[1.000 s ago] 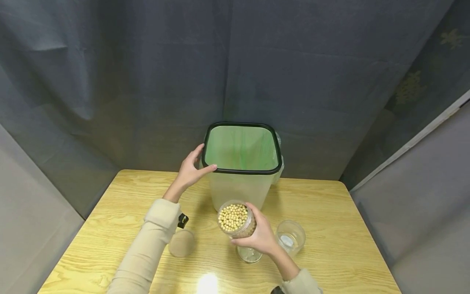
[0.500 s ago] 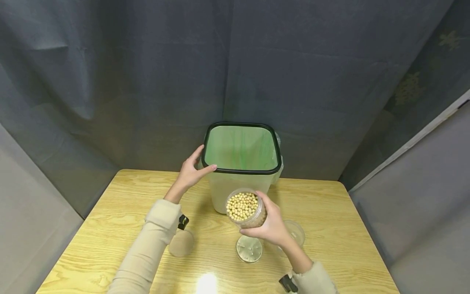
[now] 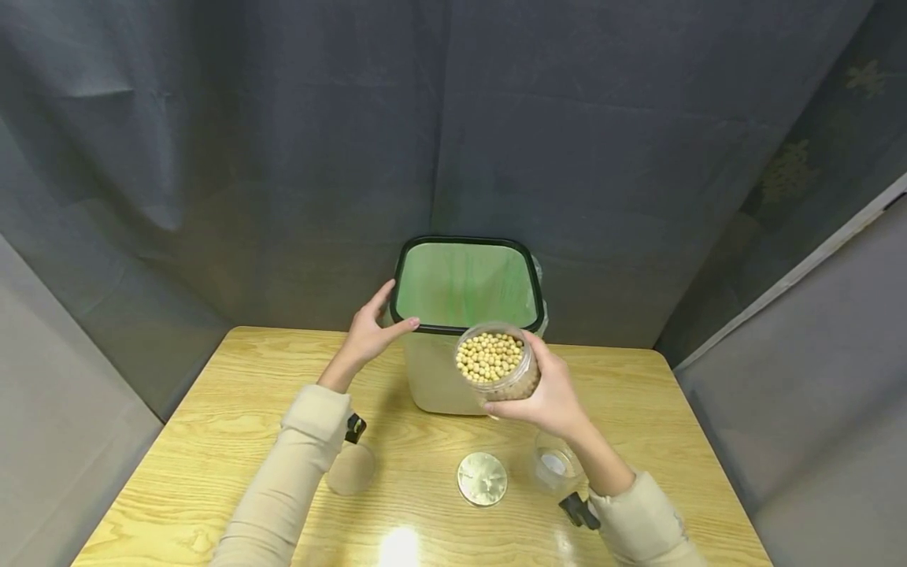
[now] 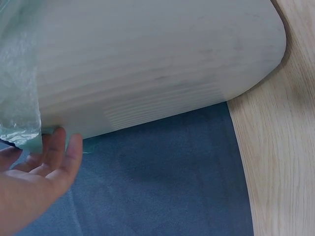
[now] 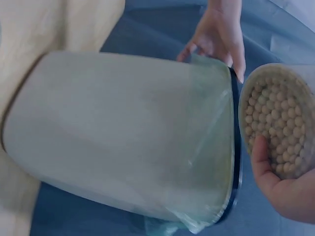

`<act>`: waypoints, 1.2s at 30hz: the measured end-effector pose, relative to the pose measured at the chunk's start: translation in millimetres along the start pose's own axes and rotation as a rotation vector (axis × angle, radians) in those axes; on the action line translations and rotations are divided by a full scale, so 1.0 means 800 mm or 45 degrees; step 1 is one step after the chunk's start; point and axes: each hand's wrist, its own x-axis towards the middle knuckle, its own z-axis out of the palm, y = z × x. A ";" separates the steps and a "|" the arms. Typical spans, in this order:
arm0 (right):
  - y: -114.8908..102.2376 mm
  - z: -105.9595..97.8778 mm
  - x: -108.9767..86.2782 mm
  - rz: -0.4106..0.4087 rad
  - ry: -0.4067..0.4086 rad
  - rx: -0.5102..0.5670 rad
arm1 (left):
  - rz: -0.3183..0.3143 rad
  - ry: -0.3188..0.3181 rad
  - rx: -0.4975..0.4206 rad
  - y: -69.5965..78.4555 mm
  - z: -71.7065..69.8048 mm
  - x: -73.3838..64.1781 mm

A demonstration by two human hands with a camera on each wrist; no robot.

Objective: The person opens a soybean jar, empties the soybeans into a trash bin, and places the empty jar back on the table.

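Observation:
A pale trash can point(image 3: 442, 378) with a black rim and a green bag liner point(image 3: 453, 287) stands at the table's back. My left hand point(image 3: 368, 335) holds the rim's front left corner, thumb over the front edge and fingers along the left side. In the left wrist view, its curved fingers point(image 4: 58, 157) lie by the liner's edge. My right hand point(image 3: 549, 394) grips a clear plastic jar point(image 3: 526, 379) nearly full of round yellow beans point(image 3: 489, 357). The jar is lidless, slightly tilted, and overlaps the can's front right rim in the head view. Beans show through its base in the right wrist view.
On the wooden table point(image 3: 234, 425) lie a round silvery disc point(image 3: 482, 479) and a clear round container point(image 3: 556, 465) beside my right forearm. A beige round disc point(image 3: 354, 470) lies by my left cuff. A dark curtain point(image 3: 319, 157) hangs behind the can.
My right hand has moved the jar of beans up and to the right, toward the can's front rim, uncovering the silvery disc. My left hand has stayed on the rim.

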 end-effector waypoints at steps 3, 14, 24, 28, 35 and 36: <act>-0.006 -0.014 0.011 -0.007 0.003 -0.027 | -0.002 0.001 -0.016 -0.019 0.001 0.009; -0.019 -0.053 0.048 -0.023 0.038 -0.151 | 0.003 0.021 0.021 -0.036 0.005 0.018; -0.021 -0.081 0.085 -0.032 0.024 -0.266 | 0.010 0.025 0.025 0.008 0.006 -0.002; -0.019 -0.090 0.103 -0.050 0.007 -0.339 | 0.006 0.030 0.017 0.008 0.006 -0.004; -0.017 -0.102 0.132 -0.021 -0.035 -0.514 | 0.002 0.027 0.014 0.008 0.006 -0.007; -0.018 -0.103 0.136 -0.017 -0.042 -0.536 | 0.001 0.028 0.014 0.009 0.006 -0.007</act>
